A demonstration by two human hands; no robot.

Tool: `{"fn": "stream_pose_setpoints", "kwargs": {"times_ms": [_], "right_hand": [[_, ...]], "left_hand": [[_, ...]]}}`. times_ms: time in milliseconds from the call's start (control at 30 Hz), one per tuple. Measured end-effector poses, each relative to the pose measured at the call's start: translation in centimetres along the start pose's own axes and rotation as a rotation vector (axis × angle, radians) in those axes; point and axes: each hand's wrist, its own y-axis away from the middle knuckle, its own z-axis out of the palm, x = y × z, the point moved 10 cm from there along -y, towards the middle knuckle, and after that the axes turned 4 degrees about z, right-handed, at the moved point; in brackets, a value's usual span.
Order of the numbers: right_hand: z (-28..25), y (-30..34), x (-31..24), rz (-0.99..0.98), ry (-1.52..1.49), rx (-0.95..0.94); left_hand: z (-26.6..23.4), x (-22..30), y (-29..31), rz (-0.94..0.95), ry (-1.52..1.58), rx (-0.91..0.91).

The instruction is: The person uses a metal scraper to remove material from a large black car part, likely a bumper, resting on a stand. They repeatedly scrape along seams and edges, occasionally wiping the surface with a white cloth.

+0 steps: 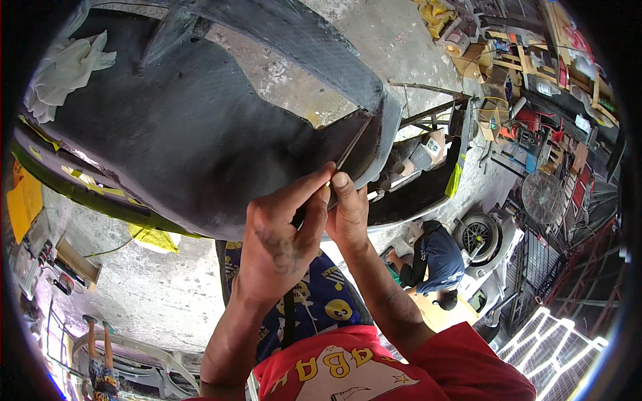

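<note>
A large dark grey car body panel [180, 127], curved like a bumper and with a wide opening, fills the upper left. My left hand [284, 230] is closed in a pinch on the lower end of a thin tan strip [354, 142]. Beside it, my right hand [349, 210] is also closed, its thumb against the strip near the left fingertips. The strip slants up and right over the panel's dark inner corner. Whether its far tip touches the surface, I cannot tell. My fingers partly hide its near end.
Crumpled white sheeting [70, 73] lies on the panel's far left. Another black frame piece [421, 194] stands to the right. Beyond it, a person in dark clothing [438, 257] crouches near a wheel [477, 238]. A fan [543, 197] and cardboard boxes [493, 100] are at the right.
</note>
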Motion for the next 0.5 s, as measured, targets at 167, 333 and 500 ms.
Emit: {"fn": "stream_pose_setpoints", "kwargs": {"times_ms": [167,333,500], "right_hand": [[0.3,0.0,-0.1,0.015,0.034,-0.040],[-0.1,-0.2,-0.2,-0.001,0.060,-0.052],[0.1,-0.1,-0.3,-0.012,0.046,-0.019]], "left_hand": [[0.9,-1.2,0.9,0.056,0.030,0.046],[0.8,-1.1,1.2,0.033,0.009,0.021],[0.8,-0.9,0.7,0.077,0.000,0.029]]}}
